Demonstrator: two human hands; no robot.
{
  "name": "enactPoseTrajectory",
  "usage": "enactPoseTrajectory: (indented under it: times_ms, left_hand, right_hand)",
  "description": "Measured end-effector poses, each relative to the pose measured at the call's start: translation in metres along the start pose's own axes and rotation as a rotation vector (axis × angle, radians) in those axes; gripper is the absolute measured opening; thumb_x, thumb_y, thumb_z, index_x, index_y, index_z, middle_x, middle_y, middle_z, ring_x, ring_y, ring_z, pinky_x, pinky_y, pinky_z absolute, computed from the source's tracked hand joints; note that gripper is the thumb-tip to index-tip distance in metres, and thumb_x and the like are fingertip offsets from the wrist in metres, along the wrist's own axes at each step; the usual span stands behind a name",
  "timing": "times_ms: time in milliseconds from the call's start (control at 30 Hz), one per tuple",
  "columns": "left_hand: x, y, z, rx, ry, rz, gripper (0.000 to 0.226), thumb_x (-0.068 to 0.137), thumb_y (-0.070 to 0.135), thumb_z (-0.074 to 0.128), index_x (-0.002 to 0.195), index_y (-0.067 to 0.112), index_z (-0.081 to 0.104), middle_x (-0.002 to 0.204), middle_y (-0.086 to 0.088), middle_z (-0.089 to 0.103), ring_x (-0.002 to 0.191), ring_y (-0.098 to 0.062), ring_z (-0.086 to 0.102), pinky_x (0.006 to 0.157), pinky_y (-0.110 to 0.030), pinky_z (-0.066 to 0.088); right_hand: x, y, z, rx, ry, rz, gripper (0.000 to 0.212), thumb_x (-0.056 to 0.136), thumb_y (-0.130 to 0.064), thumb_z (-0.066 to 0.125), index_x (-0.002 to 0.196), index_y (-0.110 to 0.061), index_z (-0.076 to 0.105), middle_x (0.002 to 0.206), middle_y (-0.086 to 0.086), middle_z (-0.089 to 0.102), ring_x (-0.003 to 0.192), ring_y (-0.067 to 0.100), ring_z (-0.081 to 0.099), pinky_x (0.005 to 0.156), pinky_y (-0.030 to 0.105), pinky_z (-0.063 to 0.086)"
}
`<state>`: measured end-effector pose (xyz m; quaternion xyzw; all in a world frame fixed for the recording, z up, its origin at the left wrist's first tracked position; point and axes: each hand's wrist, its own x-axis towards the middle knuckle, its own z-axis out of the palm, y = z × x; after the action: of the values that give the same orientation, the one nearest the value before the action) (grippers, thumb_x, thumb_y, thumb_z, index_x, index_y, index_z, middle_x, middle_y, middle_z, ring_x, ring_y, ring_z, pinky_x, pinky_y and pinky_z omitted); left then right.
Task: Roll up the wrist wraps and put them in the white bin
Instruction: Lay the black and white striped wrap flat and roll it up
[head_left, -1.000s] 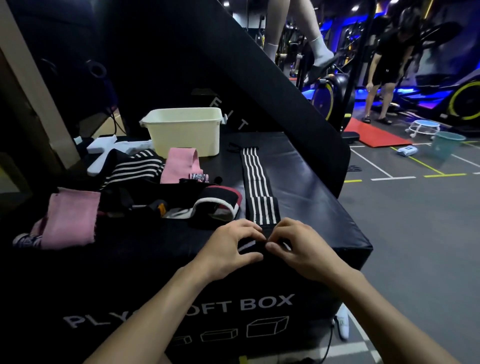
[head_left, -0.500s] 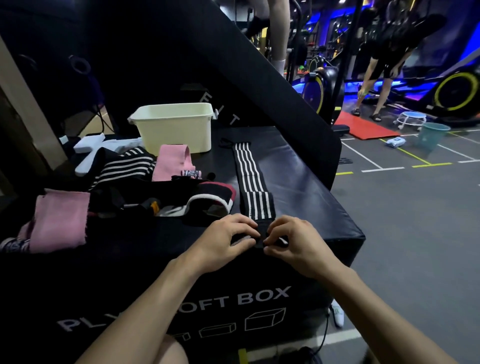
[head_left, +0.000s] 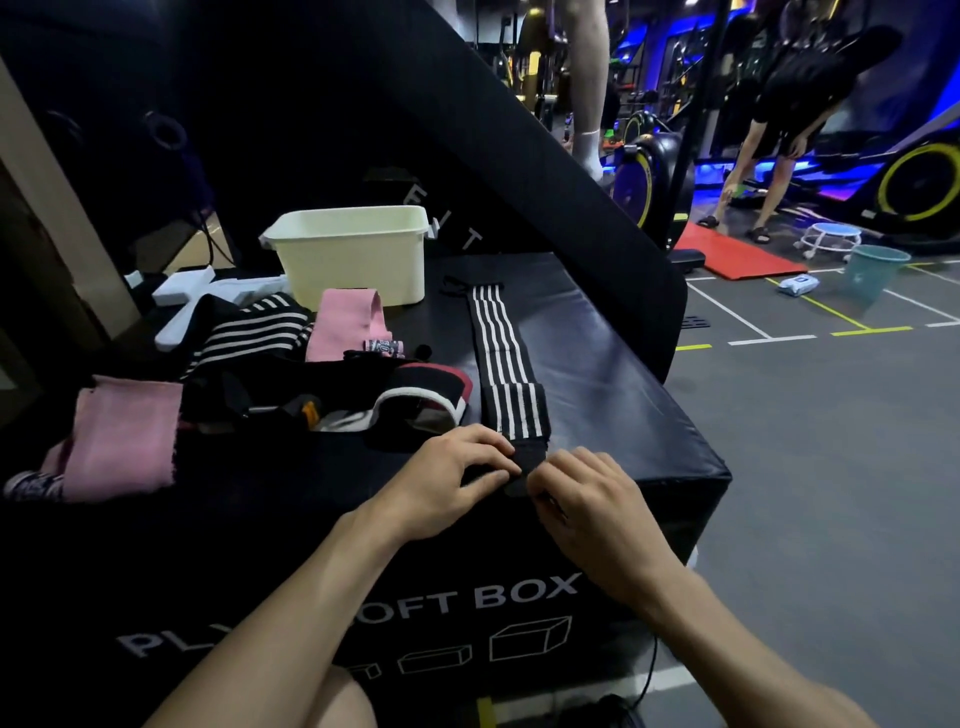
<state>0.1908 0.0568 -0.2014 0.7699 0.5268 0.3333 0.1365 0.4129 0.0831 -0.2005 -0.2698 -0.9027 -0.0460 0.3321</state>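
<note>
Wrist wraps are mostly unrolled at this point: the black one with white stripes lies stretched flat along the top of the black soft box, running from near the white bin at the far side to the near edge. Only its near end has been started. There the left hand and the right hand meet, fingers curled, each grip pinching the dark end tab of this wrap and turning it over into what looks like the first fold of a roll. So the rolling appears barely begun, with almost the whole length left to wind. To the left sits a loose pile of other wraps, striped, black and red, with pink wraps among them, none of them visibly rolled. Whether the bin already holds anything cannot be told, since its inside is hidden from this angle.
</note>
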Motion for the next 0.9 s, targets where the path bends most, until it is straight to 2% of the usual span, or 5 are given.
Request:
enactPoseTrajectory:
  times_ms: [133, 433, 567, 700, 900]
  left_hand:
    - [-0.003, -0.002, 0.001, -0.001, -0.002, 0.005, 0.016, 0.095, 0.023, 0.071, 0.109, 0.025, 0.079, 0.123, 0.014, 0.064, 0.120, -0.005, 0.059, 0.107, -0.031, 0.046]
    - [-0.011, 0.009, -0.032, 0.067, -0.033, 0.058, 0.026, 0.099, 0.009, 0.064, 0.122, 0.015, 0.075, 0.129, 0.005, 0.071, 0.122, -0.003, 0.062, 0.108, -0.023, 0.046]
    - [-0.011, 0.008, -0.102, 0.087, 0.272, -0.050, 0.020, 0.094, 0.004, 0.069, 0.107, 0.016, 0.079, 0.103, 0.008, 0.077, 0.097, 0.002, 0.070, 0.088, -0.016, 0.051]
    - [-0.014, -0.028, -0.185, 0.458, 0.567, -0.358, 0.023, 0.088, 0.012, 0.074, 0.109, 0.023, 0.075, 0.107, 0.005, 0.074, 0.095, -0.013, 0.067, 0.089, -0.030, 0.054]
    - [-0.022, -0.089, -0.237, 0.683, 0.020, -0.954, 0.069, 0.082, 0.022, 0.073, 0.145, 0.033, 0.048, 0.145, -0.002, 0.048, 0.129, -0.029, 0.054, 0.103, -0.047, 0.050]
  right_hand:
    - [-0.010, 0.006, 0.006, -0.094, 0.003, -0.079, 0.026, 0.088, -0.016, 0.066, 0.112, -0.023, 0.070, 0.086, -0.004, 0.058, 0.075, 0.021, 0.055, 0.065, 0.036, 0.050]
    - [0.018, 0.016, -0.012, 0.151, -0.283, -0.116, 0.028, 0.099, -0.049, 0.053, 0.092, -0.032, 0.075, 0.081, -0.014, 0.057, 0.077, 0.009, 0.053, 0.068, 0.027, 0.043]
    - [0.060, 0.030, -0.020, 0.269, -0.298, -0.099, 0.043, 0.101, -0.051, 0.049, 0.076, -0.021, 0.066, 0.066, -0.009, 0.058, 0.062, 0.007, 0.053, 0.061, 0.034, 0.047]
    - [0.100, 0.040, -0.020, 0.247, -0.250, -0.102, 0.051, 0.098, -0.058, 0.044, 0.069, -0.020, 0.059, 0.056, -0.006, 0.052, 0.051, 0.011, 0.046, 0.054, 0.037, 0.045]
    - [0.135, 0.048, -0.009, 0.317, -0.234, -0.086, 0.043, 0.100, -0.049, 0.050, 0.065, -0.024, 0.047, 0.055, -0.004, 0.047, 0.052, 0.017, 0.046, 0.054, 0.040, 0.044]
